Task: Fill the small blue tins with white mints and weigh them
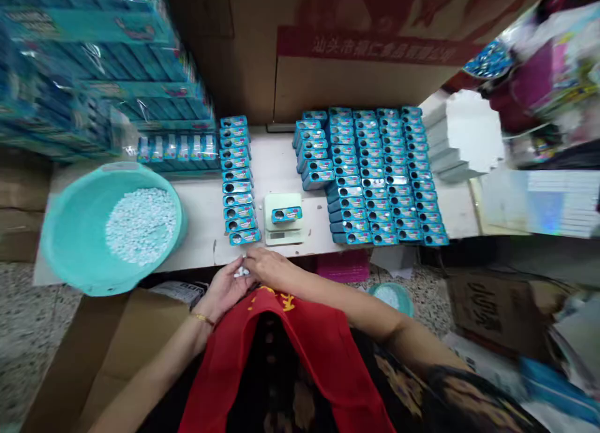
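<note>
Small white pellets (241,272) lie in the cupped palm of my left hand (227,292), just off the table's front edge. Over them bends my right hand (266,265), its fingertips together at the pellets; whether it pinches one is hidden. Beyond my hands, a blue box with a dark round opening (286,215) stands on a small white scale (284,235). A column of similar blue boxes (238,199) runs along the scale's left side. At far left sits a turquoise basin (70,233) with a heap of white pellets (140,225).
Several packed rows of blue boxes (375,183) fill the table right of the scale. White stacked card (473,133) is farther right. Wrapped blue packs (94,70) rise at back left, beside a large carton (365,86). A smaller pellet tub (398,295) sits below the table.
</note>
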Demonstrator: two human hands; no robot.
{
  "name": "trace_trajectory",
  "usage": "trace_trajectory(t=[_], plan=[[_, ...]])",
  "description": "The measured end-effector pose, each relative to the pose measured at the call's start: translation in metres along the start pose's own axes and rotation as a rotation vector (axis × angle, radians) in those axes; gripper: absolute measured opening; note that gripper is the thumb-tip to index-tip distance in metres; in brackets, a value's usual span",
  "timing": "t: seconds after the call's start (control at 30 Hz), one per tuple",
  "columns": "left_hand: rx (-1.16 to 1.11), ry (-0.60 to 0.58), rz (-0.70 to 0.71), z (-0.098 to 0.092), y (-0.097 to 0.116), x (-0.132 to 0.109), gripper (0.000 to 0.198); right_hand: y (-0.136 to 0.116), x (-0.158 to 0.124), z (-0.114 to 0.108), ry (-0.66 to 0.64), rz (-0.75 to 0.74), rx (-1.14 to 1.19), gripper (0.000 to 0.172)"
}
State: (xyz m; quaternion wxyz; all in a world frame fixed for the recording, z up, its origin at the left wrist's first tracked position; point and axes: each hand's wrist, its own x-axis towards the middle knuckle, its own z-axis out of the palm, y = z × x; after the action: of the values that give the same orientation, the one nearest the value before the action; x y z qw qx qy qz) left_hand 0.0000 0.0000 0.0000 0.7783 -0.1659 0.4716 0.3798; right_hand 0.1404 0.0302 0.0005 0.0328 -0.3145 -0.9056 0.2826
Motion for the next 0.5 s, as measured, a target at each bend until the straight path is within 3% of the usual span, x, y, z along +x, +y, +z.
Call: trace_trajectory(t=[0.2, 0.37, 0.5], plan=[[0.025, -0.018, 0.026, 0.002, -0.002, -0.003, 0.020, -0.010, -0.002, -0.005, 0.056, 0.080, -0.053, 0.016], [0.016, -0.036, 0.049, 0.000, -0.002, 0.001, 0.020, -0.008, -0.004, -0.005, 0.076, 0.072, 0.090, 0.016], [0.000, -0.114, 0.053, -0.001, 0.002, 0.002, 0.019, 0.010, -0.011, -0.017, 0.269, 0.096, 0.324, 0.017]])
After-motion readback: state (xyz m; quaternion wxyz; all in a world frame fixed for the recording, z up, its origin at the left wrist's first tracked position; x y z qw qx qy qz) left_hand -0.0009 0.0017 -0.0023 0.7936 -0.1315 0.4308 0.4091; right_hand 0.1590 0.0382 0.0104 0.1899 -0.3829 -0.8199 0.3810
